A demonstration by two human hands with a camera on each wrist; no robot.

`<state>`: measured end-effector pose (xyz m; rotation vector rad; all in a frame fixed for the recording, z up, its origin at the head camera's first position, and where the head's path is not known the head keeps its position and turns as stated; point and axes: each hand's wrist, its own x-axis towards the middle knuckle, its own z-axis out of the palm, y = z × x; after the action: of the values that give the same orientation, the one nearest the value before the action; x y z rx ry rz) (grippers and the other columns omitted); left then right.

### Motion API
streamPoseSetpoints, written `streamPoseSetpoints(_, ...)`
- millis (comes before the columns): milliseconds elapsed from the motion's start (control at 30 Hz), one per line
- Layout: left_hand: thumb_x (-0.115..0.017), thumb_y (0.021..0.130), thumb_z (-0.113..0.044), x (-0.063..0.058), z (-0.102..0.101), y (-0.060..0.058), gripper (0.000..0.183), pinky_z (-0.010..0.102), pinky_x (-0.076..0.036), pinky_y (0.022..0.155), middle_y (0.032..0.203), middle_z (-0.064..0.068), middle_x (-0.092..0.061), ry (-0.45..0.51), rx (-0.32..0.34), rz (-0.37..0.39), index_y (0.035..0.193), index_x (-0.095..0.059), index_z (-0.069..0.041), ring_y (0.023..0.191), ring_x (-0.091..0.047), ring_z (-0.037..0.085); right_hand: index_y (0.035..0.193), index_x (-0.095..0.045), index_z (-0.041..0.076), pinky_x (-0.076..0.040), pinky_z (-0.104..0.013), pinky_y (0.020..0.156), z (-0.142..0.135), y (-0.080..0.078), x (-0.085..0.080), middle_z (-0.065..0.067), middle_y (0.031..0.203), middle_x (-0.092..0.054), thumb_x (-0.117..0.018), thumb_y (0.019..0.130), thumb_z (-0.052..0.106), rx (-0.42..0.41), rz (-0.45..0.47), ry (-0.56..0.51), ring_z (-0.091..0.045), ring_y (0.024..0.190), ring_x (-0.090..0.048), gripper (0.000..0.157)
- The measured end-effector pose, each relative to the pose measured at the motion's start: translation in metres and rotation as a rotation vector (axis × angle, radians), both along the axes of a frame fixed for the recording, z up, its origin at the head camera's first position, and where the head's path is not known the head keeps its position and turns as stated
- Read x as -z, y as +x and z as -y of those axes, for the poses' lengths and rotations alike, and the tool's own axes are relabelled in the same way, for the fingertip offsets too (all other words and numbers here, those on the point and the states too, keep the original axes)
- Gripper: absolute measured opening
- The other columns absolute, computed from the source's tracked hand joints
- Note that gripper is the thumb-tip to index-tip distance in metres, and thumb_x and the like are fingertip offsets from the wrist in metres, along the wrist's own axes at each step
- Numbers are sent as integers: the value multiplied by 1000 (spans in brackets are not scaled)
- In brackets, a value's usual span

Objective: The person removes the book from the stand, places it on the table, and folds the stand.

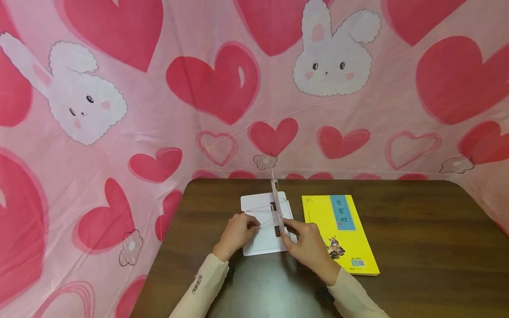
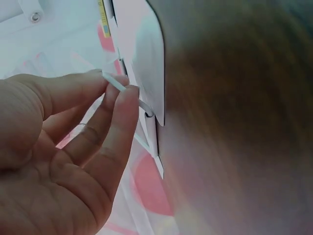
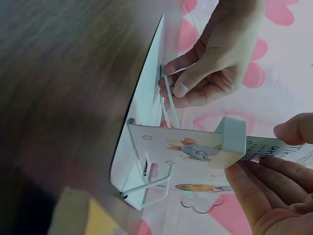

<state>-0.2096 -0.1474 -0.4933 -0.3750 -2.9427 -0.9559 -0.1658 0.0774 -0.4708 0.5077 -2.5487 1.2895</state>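
A white metal book stand (image 1: pixel 258 242) lies with its flat base plate on the table, and its printed panel (image 3: pixel 156 147) stands up from that plate, nearly edge-on in the head view. My left hand (image 1: pixel 237 233), left of the panel, pinches a thin white wire leg (image 2: pixel 114 82) between thumb and fingertips. My right hand (image 1: pixel 312 247) grips the panel's near part between thumb and fingers, beside its white ledge (image 3: pixel 232 139). Another bent wire arm (image 3: pixel 146 187) sticks out on the panel's other side. Small cartoon drawings show on the panel.
Right of the stand, a yellow book (image 1: pixel 320 221) with a blue title strip lies flat, partly behind the right hand. The brown wooden table (image 1: pixel 429 238) meets a pink curtain (image 1: pixel 222 154) with hearts and rabbits at its back and left edges.
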Motion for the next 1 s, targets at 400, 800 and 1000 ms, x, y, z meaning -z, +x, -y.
streamPoseSetpoints(400,-78,91,-14,-3,-1,3,10,36,-57,73,92,7,-76,-76,50,36,97,-84,-8,78,-64,16,120,-76,0,-63,-46,89,-10,1,0,-14,116,-79,-81,86,3,12,53,-44,-31,102,-79,35)
streamPoseSetpoints(800,-77,93,-17,-4,0,4,11,33,-55,72,93,5,-77,-47,54,58,99,-83,-10,78,-62,13,120,-76,0,-62,-45,89,-5,2,0,-16,116,-79,-79,85,1,-11,29,-58,-29,100,-79,35)
streamPoseSetpoints(1000,-76,94,-18,-7,0,4,16,31,-55,71,93,5,-79,-2,37,43,105,-82,-9,77,-64,12,118,-77,-1,-63,-43,88,2,2,3,-16,115,-79,-82,83,4,20,-21,-22,-26,98,-80,36)
